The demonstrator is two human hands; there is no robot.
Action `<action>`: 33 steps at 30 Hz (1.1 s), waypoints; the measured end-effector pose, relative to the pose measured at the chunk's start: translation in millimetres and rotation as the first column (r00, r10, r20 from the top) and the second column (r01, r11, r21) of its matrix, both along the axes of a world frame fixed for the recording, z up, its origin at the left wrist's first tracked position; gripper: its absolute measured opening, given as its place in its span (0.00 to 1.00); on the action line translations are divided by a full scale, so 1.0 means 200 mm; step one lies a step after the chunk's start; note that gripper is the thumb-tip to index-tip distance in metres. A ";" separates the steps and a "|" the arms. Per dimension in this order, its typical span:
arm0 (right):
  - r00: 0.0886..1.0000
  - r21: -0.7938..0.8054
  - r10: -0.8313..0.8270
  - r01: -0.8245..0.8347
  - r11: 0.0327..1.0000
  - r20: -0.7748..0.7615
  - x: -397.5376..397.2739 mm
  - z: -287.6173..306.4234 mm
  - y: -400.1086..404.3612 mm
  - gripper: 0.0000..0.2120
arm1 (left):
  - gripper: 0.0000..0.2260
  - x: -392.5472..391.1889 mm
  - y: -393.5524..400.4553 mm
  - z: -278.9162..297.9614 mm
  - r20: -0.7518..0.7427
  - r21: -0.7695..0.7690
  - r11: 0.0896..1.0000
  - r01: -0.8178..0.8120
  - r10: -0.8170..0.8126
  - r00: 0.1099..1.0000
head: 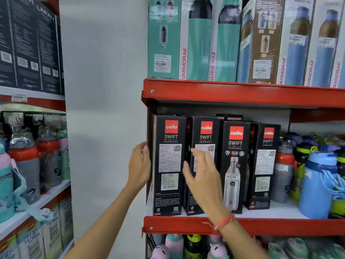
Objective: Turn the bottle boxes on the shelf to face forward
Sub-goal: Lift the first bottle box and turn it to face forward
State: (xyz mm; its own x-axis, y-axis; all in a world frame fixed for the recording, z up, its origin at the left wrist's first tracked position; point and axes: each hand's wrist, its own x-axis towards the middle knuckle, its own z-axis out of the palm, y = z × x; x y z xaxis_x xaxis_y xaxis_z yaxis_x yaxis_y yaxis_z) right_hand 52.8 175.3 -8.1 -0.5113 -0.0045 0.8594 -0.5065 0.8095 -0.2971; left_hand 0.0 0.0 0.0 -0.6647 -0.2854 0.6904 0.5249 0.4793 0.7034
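A shop wall is pale and plain, and a red shelf (242, 224) sticks out from it on the right. Four tall black boxes stand in a row on this shelf. The first box (169, 165) on the left shows small print and a barcode. The second box (204, 139) shows small print too. The third box (234, 165) shows a silver bottle picture on its front. The fourth box (265, 165) shows small print again. The left hand (139, 165) rests flat on the left side of the first box, by the shelf post. The right hand (200, 176) is open with fingers spread, in front of the second box, grasping nothing. Blue and red bottles (317, 184) stand farther right
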 end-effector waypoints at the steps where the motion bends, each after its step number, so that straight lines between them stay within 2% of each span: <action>1: 0.995 -0.021 0.011 -0.009 1.000 0.100 -0.01 -0.04 -0.03 0.23 | 0.17 -0.02 0.00 -0.02 0.097 0.046 0.998 0.039 -0.044 0.994; 5: 0.929 -0.058 0.002 0.021 0.998 0.370 -0.04 -0.14 -0.17 0.40 | 0.20 -0.10 0.00 -0.10 0.343 0.149 0.967 0.207 -0.247 0.906; 8: 0.886 -0.103 -0.023 0.080 0.991 0.464 -0.09 -0.14 -0.26 0.50 | 0.21 -0.12 0.00 -0.09 0.355 0.253 0.921 0.297 -0.374 0.857; 11: 0.879 -0.144 -0.060 0.144 0.979 0.472 -0.11 -0.14 -0.35 0.56 | 0.21 -0.12 0.00 -0.07 0.350 0.290 0.894 0.341 -0.431 0.832; 14: 0.911 -0.198 -0.064 0.156 0.968 0.407 -0.12 -0.12 -0.37 0.56 | 0.21 -0.11 -0.02 -0.08 0.323 0.292 0.891 0.348 -0.434 0.841; 19: 0.937 -0.243 0.017 0.073 0.967 0.349 -0.07 -0.09 -0.32 0.56 | 0.20 -0.02 -0.02 -0.06 0.239 0.276 0.889 0.364 -0.431 0.870; 23: 0.954 -0.258 0.108 -0.034 0.966 0.281 0.03 -0.06 -0.24 0.57 | 0.20 0.12 -0.02 -0.02 0.163 0.200 0.905 0.374 -0.408 0.898; 27: 0.934 -0.315 0.250 -0.164 0.935 0.257 0.12 -0.03 -0.10 0.57 | 0.23 0.27 -0.04 -0.02 0.126 0.100 0.934 0.343 -0.354 0.927; 30: 0.860 -0.418 0.450 -0.326 0.848 0.242 0.13 -0.03 0.02 0.49 | 0.26 0.39 -0.04 -0.01 0.142 0.053 0.920 0.389 -0.393 0.909; 31: 0.809 -0.437 0.526 -0.387 0.812 0.262 0.12 -0.02 0.07 0.47 | 0.27 0.42 -0.04 0.00 0.154 0.058 0.898 0.436 -0.440 0.885; 33: 0.688 -0.459 0.646 -0.481 0.747 0.330 0.09 0.00 0.15 0.49 | 0.30 0.47 -0.04 0.00 0.190 0.050 0.872 0.487 -0.487 0.852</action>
State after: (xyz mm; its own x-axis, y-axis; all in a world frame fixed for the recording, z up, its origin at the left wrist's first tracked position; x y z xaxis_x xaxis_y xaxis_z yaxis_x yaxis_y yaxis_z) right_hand 71.3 204.6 -8.9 -0.8166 -0.1990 0.5419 -0.5764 0.2305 -0.7840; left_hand 94.2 -7.8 -0.6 -0.8369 0.1098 0.5363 0.5472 0.1971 0.8135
